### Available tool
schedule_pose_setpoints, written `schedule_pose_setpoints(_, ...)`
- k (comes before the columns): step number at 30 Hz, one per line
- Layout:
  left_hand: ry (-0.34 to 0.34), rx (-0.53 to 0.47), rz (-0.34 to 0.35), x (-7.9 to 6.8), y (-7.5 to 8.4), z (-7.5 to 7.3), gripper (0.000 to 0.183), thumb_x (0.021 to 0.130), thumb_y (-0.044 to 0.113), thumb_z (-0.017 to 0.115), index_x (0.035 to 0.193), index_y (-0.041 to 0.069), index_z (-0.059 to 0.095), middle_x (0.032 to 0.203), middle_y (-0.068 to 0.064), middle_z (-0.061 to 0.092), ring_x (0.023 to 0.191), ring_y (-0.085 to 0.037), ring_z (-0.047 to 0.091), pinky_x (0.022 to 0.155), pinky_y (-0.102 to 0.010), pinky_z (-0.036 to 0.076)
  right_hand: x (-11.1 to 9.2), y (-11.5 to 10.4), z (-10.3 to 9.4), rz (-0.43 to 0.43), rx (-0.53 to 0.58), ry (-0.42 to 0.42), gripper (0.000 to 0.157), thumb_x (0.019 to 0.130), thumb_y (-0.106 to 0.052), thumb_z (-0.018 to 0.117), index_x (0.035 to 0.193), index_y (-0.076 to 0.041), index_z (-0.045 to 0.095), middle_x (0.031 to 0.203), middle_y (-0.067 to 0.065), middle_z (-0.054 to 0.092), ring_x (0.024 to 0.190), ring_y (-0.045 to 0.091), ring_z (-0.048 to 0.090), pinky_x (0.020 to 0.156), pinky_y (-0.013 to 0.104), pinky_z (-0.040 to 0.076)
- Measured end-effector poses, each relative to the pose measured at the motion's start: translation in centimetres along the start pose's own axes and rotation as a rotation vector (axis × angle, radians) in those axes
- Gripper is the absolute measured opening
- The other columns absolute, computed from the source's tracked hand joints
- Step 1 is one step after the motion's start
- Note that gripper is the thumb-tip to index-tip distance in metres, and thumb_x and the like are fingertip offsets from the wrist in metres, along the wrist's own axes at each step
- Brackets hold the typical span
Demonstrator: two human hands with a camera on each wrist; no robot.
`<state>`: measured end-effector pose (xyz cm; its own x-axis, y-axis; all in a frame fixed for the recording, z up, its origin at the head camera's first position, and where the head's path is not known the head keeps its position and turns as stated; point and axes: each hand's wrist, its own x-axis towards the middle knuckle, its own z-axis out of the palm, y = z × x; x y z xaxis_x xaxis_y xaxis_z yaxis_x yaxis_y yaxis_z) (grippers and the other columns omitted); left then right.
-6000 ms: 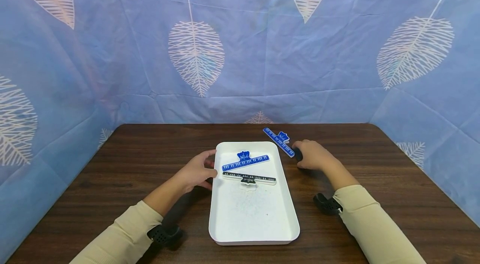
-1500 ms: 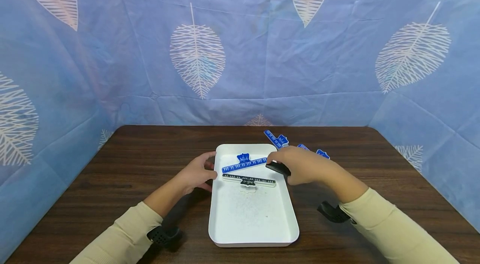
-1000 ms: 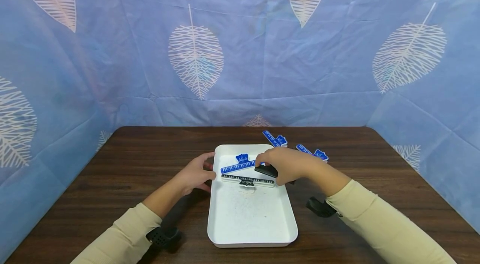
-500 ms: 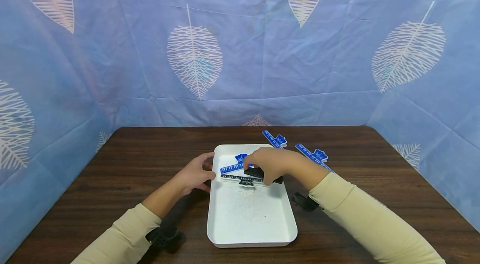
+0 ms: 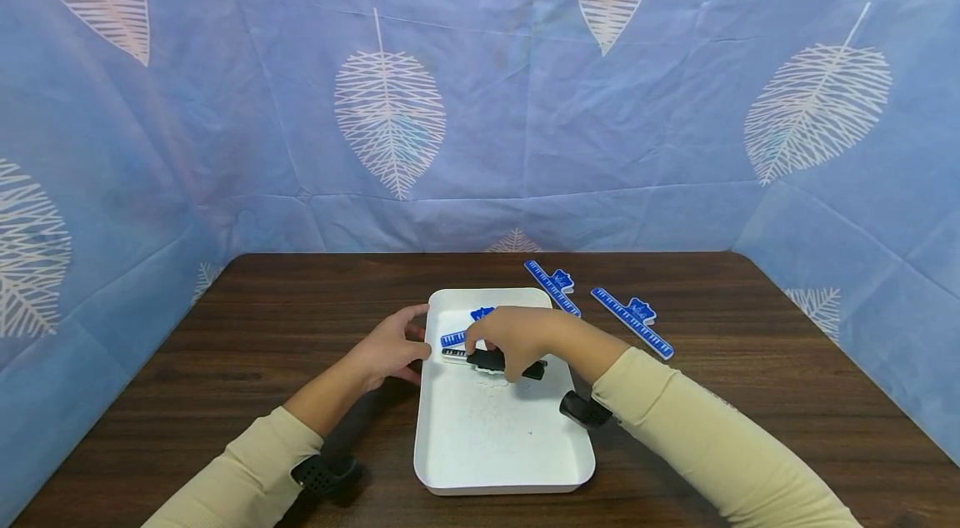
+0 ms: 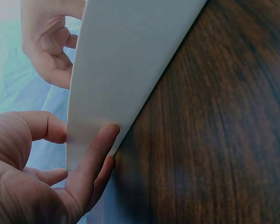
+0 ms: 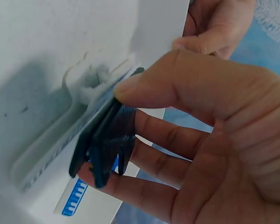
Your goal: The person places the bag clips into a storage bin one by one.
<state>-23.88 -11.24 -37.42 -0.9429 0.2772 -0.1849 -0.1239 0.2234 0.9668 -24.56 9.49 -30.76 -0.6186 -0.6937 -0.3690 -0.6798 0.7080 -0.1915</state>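
Note:
My left hand [image 5: 390, 349] holds the left side of the white tray [image 5: 495, 445], thumb at the rim and other fingers against the outer wall in the left wrist view. My right hand [image 5: 517, 336], inside the tray's outline, pinches a black stapler [image 7: 109, 140] between thumb and fingers. The stapler lies low over a black-and-white piano-key clip [image 5: 452, 354], covering much of it. Behind that, a blue piano-key clip [image 5: 453, 339] rests in the tray, partly hidden by the right hand.
Two blue piano-key clips, one by the tray's far right corner [image 5: 553, 288] and another further right [image 5: 633, 322], lie on the dark wood table [image 5: 315, 295]. A blue leaf-print cloth [image 5: 480, 136] hangs behind and along both sides.
My right hand has brought the black stapler from the table on the right leftward over the tray, down onto the black-and-white clip. My left hand has stayed at the tray's side.

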Motion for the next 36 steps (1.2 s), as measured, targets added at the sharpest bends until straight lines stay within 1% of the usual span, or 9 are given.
schedule_pose_setpoints(5, -0.006, 0.003, 0.005, -0.1, 0.0, 0.0, 0.071, 0.075, -0.006, 0.053, 0.138, 0.008, 0.024, 0.114, -0.023, 0.038, 0.083, -0.031, 0.058, 0.056, -0.043, 0.053, 0.3, -0.7, 0.2, -0.018, -0.016, -0.002, 0.054, 0.063, -0.008, 0.077, 0.11, -0.025, 0.055, 0.096, -0.005, 0.055, 0.082, 0.009, 0.047, 0.069, 0.026, 0.046)
schedule_pose_setpoints(10, -0.01, 0.014, 0.008, -0.2, 0.0, -0.1, 0.07, 0.076, -0.005, 0.053, 0.138, 0.009, 0.023, 0.114, -0.023, 0.039, 0.082, -0.031, 0.058, 0.056, -0.043, 0.053, 0.4, -1.5, 0.1, -0.05, -0.045, 0.0, 0.055, 0.063, -0.009, 0.077, 0.111, -0.025, 0.055, 0.093, -0.007, 0.055, 0.081, 0.009, 0.048, 0.071, 0.025, 0.045)
schedule_pose_setpoints(14, -0.016, 0.017, 0.017, -0.2, 0.1, -0.1, 0.07, 0.076, -0.005, 0.053, 0.138, 0.008, 0.023, 0.114, -0.023, 0.039, 0.082, -0.031, 0.058, 0.057, -0.043, 0.053, 0.4, -2.0, 0.2, -0.069, -0.04, -0.007, 0.056, 0.063, -0.01, 0.078, 0.111, -0.025, 0.055, 0.092, -0.008, 0.054, 0.081, 0.008, 0.048, 0.072, 0.025, 0.045)
schedule_pose_setpoints(21, -0.024, 0.017, 0.015, -0.2, 0.1, -0.2, 0.07, 0.076, -0.005, 0.053, 0.138, 0.007, 0.023, 0.115, -0.024, 0.038, 0.083, -0.03, 0.057, 0.057, -0.043, 0.053, 0.1, -2.7, 0.4, -0.093, -0.046, -0.021, 0.058, 0.06, -0.01, 0.08, 0.109, -0.027, 0.053, 0.088, -0.008, 0.053, 0.079, 0.009, 0.047, 0.067, 0.023, 0.045)
schedule_pose_setpoints(27, -0.018, 0.024, 0.013, -0.2, 0.2, -0.1, 0.07, 0.075, -0.005, 0.055, 0.137, 0.006, 0.024, 0.113, -0.024, 0.039, 0.082, -0.029, 0.057, 0.056, -0.043, 0.053, -0.4, -3.5, 0.7, -0.137, -0.044, -0.029, 0.059, 0.058, -0.011, 0.082, 0.107, -0.028, 0.053, 0.087, -0.008, 0.054, 0.078, 0.008, 0.048, 0.065, 0.021, 0.047)
schedule_pose_setpoints(30, -0.012, 0.021, 0.014, -0.2, 0.2, -0.1, 0.07, 0.075, -0.006, 0.056, 0.137, 0.006, 0.025, 0.113, -0.024, 0.04, 0.082, -0.029, 0.058, 0.055, -0.043, 0.053, -0.6, -3.9, 1.0, -0.162, -0.043, -0.047, 0.059, 0.057, -0.012, 0.082, 0.105, -0.029, 0.052, 0.085, -0.009, 0.054, 0.077, 0.007, 0.048, 0.062, 0.02, 0.046)
schedule_pose_setpoints(36, 0.002, 0.019, 0.015, -0.3, 0.3, -0.1, 0.07, 0.074, -0.006, 0.055, 0.137, 0.007, 0.026, 0.111, -0.023, 0.041, 0.082, -0.031, 0.058, 0.054, -0.043, 0.053, -0.5, -4.6, 1.8, -0.182, -0.05, -0.101, 0.056, 0.058, -0.015, 0.082, 0.103, -0.029, 0.052, 0.085, -0.01, 0.054, 0.077, 0.006, 0.048, 0.066, 0.023, 0.045)
